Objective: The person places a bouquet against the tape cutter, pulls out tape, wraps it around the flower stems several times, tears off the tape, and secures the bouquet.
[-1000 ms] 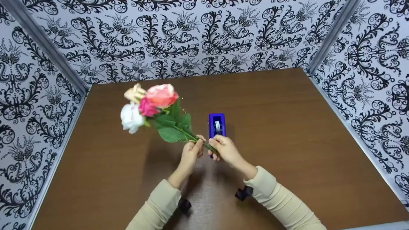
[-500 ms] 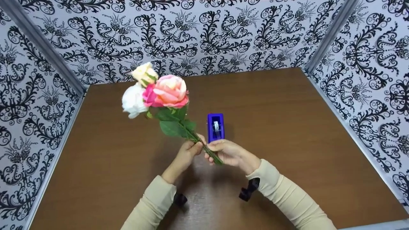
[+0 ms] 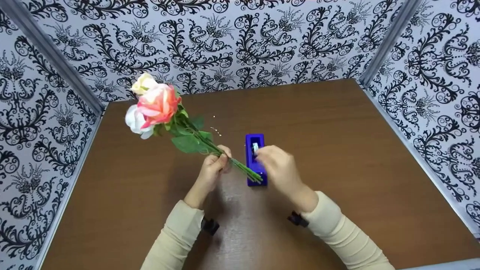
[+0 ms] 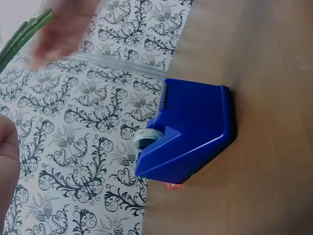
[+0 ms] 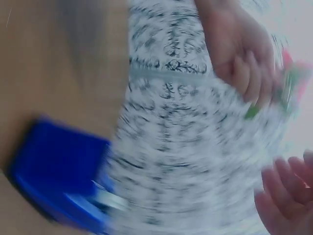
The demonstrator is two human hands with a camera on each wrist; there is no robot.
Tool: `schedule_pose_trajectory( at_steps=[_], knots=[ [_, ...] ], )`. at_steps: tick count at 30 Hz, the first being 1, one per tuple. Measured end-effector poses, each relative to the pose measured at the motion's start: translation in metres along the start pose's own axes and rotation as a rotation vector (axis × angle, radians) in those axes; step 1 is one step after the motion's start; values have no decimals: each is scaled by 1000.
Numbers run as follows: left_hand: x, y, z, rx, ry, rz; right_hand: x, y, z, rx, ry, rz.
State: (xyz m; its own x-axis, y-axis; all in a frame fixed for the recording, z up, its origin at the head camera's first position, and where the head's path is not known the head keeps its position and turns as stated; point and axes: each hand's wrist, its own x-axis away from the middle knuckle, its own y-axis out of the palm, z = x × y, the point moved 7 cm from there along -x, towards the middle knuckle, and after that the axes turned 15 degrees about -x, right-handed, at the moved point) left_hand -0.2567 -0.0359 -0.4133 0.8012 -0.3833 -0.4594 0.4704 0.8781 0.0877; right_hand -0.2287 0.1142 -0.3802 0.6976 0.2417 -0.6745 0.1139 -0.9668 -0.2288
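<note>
My left hand (image 3: 214,165) grips a bouquet of artificial roses by the green stems (image 3: 240,167). Its pink-and-coral rose (image 3: 159,105), white rose (image 3: 135,122) and cream rose (image 3: 143,83) point up to the left. The cut stem ends jut past the hand, over the front of a blue tape dispenser (image 3: 256,150) in the head view. My right hand (image 3: 279,167) is off the stems, blurred, just right of the dispenser, with fingers loosely bent and nothing seen in them. In the left wrist view the dispenser holds a pale roll of tape (image 4: 148,139).
The dispenser stands on a brown wooden table (image 3: 337,150). Patterned panels (image 3: 225,45) wall the back and both sides. Small shiny gold specks (image 3: 216,130) lie beyond the left hand. A bit of orange (image 4: 173,186) shows behind the dispenser in the left wrist view.
My right hand has let go of the stems and moved up and right, beside the dispenser. My left hand has shifted slightly left with the bouquet, and the flower heads have swung left.
</note>
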Motion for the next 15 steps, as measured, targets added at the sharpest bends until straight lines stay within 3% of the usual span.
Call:
schedule_pose_trajectory(
  at_steps=[2, 3, 4, 9, 11, 13, 15],
  knots=[
    [1, 3, -3, -12, -19, -2, 1, 11, -23, 301, -241, -16],
    [1, 5, -4, -23, -28, -9, 2, 18, -29, 387, -298, -36],
    [1, 6, -5, -39, -34, -15, 2, 24, -29, 420, -290, -68],
    [5, 13, -4, -107, -25, -74, 2, 41, -4, 237, 68, -318],
    [8, 15, -4, -120, -24, -100, 5, 45, 5, 100, 214, -447],
    [11, 16, -6, -130, -26, -122, 8, 48, 12, -68, 309, -568],
    [14, 18, -9, -105, -50, -144, 13, 50, 18, -302, 403, -643]
  ],
)
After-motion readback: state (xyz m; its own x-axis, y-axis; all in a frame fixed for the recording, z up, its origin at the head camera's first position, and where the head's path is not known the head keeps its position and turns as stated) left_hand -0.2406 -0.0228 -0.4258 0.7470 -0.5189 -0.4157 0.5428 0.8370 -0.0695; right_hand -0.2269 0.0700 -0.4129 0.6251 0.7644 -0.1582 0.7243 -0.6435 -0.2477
